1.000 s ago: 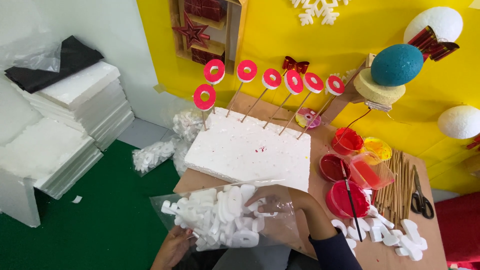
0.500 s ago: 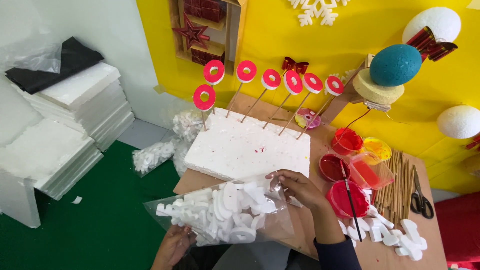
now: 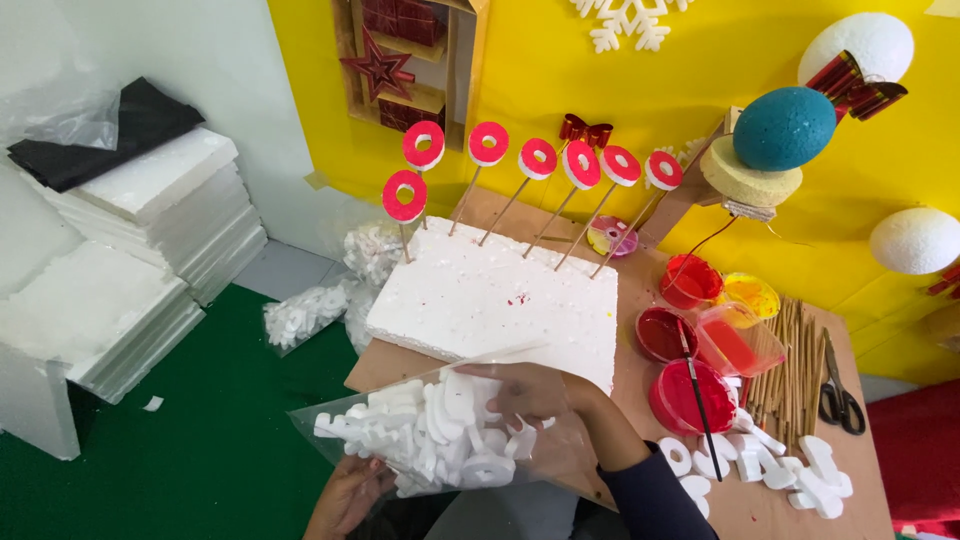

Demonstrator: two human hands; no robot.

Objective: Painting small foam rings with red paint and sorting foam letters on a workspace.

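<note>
Yellow wall behind counter [image 3: 640,340], craft setup.
Right hand [image 3: 535,395] reaches inside clear bag [image 3: 430,430], fingers grasping white foam letters [image 3: 440,425]; left hand [image 3: 345,495] grips bag at 7 o'clock.

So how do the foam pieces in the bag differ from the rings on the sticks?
The bag pieces are plain white and heaped loose in a clear plastic bag; the rings are painted red and stand apart on sticks in the foam block. Both look like foam.
</note>
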